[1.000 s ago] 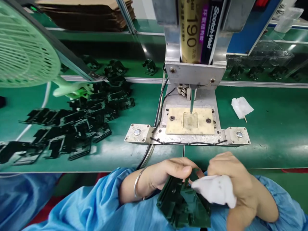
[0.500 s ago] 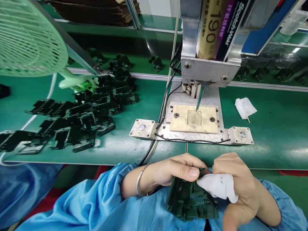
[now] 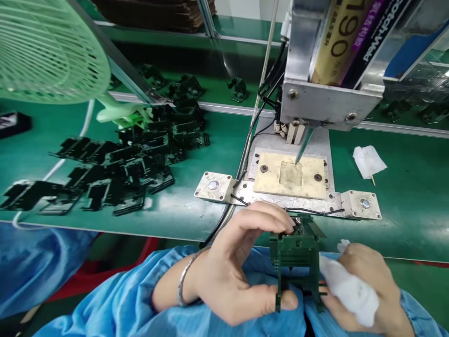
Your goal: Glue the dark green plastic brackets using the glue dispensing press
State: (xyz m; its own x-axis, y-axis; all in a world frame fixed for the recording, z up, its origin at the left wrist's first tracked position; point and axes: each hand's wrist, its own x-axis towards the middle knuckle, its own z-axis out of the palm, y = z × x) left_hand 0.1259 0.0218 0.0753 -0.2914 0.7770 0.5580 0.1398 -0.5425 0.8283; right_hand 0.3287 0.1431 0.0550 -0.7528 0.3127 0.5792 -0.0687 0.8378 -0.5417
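Note:
My left hand (image 3: 231,271) grips a dark green plastic housing (image 3: 298,248) between its thumb below and its fingers on top. The housing stands on edge above my lap, with its frame-like side and legs facing me. My right hand (image 3: 375,271) is closed around a crumpled white wipe (image 3: 351,290), close to the right side of the housing. Whether the wipe touches the housing, I cannot tell. Beyond both hands sits a metal fixture with a cream plate (image 3: 261,185), which has a shallow square recess.
Over the plate hangs a dispenser nozzle (image 3: 304,145) under a metal bracket (image 3: 326,105) holding adhesive cartridges (image 3: 340,42). Several similar dark green parts (image 3: 129,159) lie piled at left, near a green fan (image 3: 52,51). Another white wipe (image 3: 369,160) lies at right.
My left hand has turned the housing upright and raised it, now spanning it with thumb and fingers. My right hand has moved the wipe away from the housing's top edge, right and downward.

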